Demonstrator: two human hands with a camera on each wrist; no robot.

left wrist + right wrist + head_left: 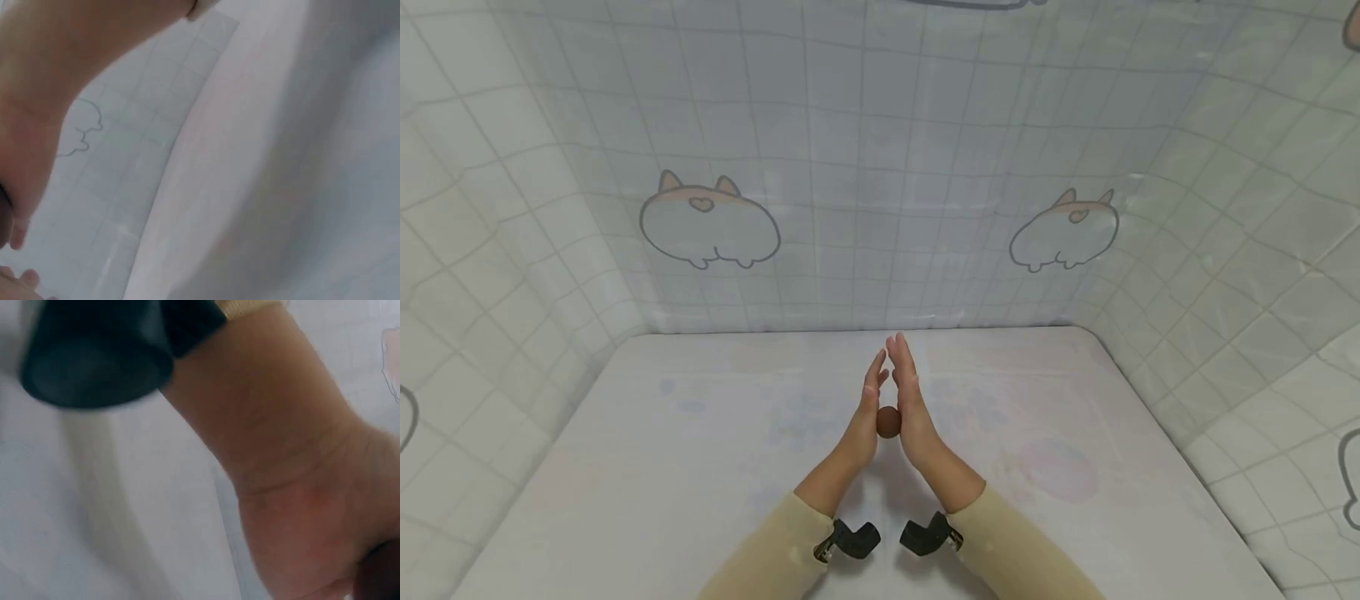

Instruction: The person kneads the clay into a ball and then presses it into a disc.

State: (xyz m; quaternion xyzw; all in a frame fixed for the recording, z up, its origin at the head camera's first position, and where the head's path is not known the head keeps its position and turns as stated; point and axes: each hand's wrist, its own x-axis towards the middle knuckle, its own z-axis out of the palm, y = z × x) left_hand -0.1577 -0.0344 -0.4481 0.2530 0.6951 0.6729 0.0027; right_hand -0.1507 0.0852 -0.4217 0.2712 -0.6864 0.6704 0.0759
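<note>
Between my two palms sits a small brown ball (pixel 888 422), round and smooth-looking. My left hand (pixel 867 421) presses it from the left and my right hand (pixel 915 421) from the right. The fingers of both hands are straight and point away from me, their tips close together. Low in the right wrist view, the ball (pixel 380 575) shows dark against the palm of the right hand (pixel 306 540). Only a sliver of the ball (pixel 5 219) appears at the left edge of the left wrist view, beside the left hand (pixel 28 165).
Under the hands is a white table (pixel 700 467) with faint pastel patches. Grid-patterned sheets (pixel 880 208) with animal drawings stand along its back and sides. Black cameras on the left wrist (pixel 856 540) and right wrist (pixel 925 535) point inward, a short gap apart.
</note>
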